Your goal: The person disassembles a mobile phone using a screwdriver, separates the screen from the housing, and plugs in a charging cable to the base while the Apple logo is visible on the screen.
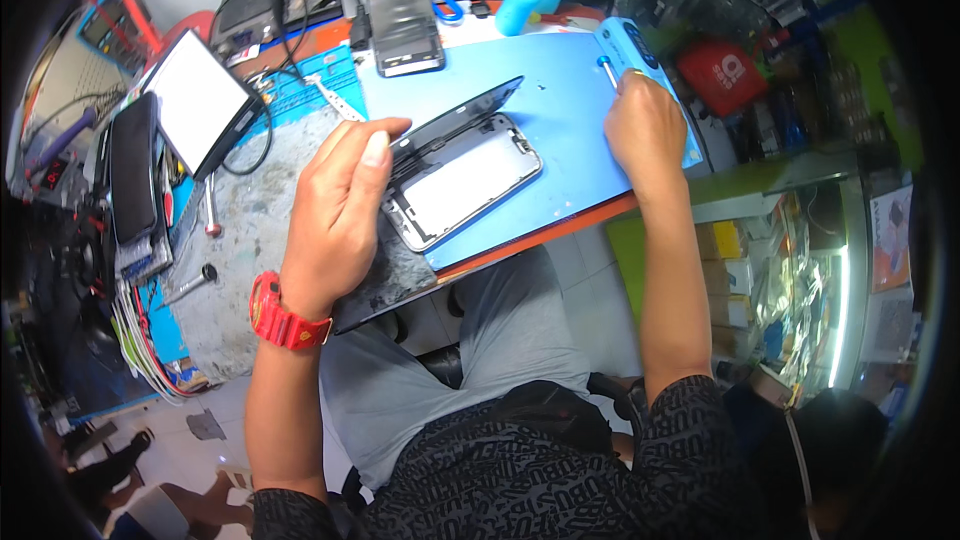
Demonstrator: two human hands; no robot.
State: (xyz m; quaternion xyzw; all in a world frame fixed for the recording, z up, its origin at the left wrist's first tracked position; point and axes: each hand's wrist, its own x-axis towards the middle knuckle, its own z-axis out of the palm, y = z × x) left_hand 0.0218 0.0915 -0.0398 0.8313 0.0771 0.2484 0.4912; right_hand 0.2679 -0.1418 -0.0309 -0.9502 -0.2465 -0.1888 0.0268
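Note:
An opened phone [463,185] lies on the blue mat [566,180], its dark screen panel [458,116] raised at an angle along the upper edge. My left hand [337,210], with a red watch on the wrist, is closed at the panel's left end, its fingers hiding that end. At the mat's right, my right hand [645,125] is closed round a slim screwdriver [606,65] with a blue end, beside a blue device [628,40].
A second phone [404,25], cyan bottles [517,5] and a blue tool tray stand at the back. A bright white screen [196,100], a dark phone [133,165], loose tools and cables are at the left. A glass counter [790,290] is at the right.

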